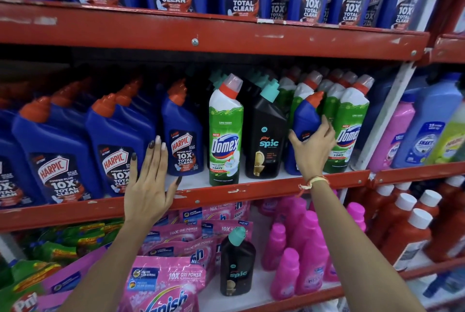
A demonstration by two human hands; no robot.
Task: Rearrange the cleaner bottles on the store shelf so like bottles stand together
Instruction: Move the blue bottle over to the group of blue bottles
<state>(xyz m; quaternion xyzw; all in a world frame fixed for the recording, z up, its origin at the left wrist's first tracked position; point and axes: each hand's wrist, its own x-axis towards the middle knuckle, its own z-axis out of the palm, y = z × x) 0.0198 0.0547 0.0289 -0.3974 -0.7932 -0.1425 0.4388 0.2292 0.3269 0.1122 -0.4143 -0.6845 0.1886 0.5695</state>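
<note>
Head view: the right hand [310, 145] grasps a stray blue bottle [305, 120] among green ones near the shelf's [251, 186] right end. Best lifted clear before crossing to the blue group at left. The left hand [148, 176] hovers released, fingers spread. The rear rows lie in shadow.

It was a shop: red metal shelves [226, 37] carried packed rows of Harpic bottles [118, 140] and Vanish pouches [166, 284].
</note>
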